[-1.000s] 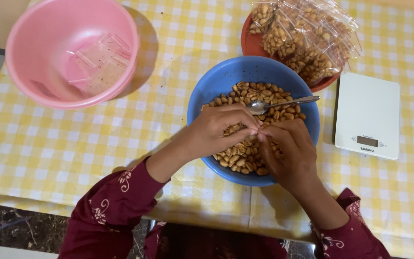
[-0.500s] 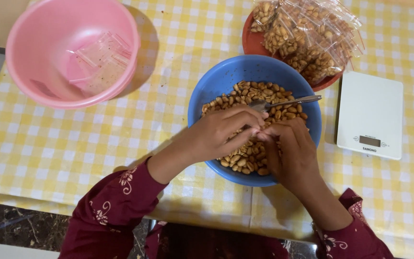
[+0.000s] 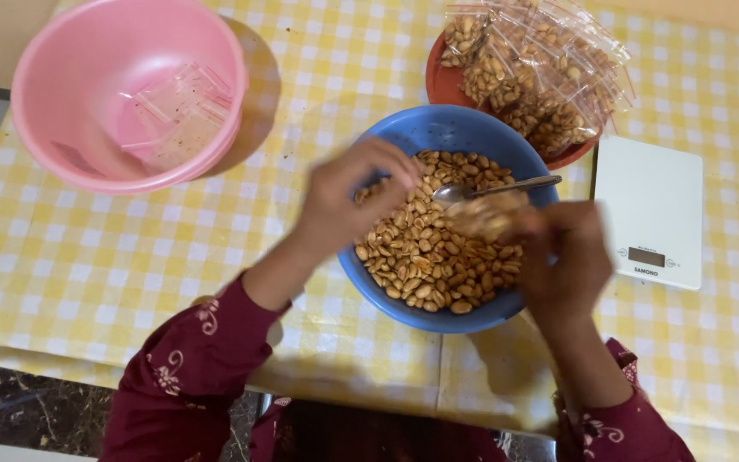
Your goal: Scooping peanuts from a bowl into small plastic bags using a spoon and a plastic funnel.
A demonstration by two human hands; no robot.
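A blue bowl [image 3: 387,137] full of peanuts [image 3: 425,257] stands in the middle of the table, and a metal spoon [image 3: 506,186] rests on the nuts. My right hand [image 3: 562,261] is at the bowl's right rim, shut on a small clear bag of peanuts [image 3: 489,214], which is blurred. My left hand [image 3: 344,201] hovers over the bowl's left rim. It is blurred, its fingers are loosely curled, and I see nothing in it.
A pink bowl [image 3: 62,162] with empty clear bags [image 3: 177,111] sits at the back left. Behind the blue bowl, a red plate [image 3: 442,85] carries several filled peanut bags [image 3: 540,68]. A white kitchen scale [image 3: 652,210] lies to the right on the yellow checked tablecloth [image 3: 87,274].
Both hands were together over the peanuts. They have now parted: my left hand has swung left off the bag, and my right hand has drawn right with the bag.
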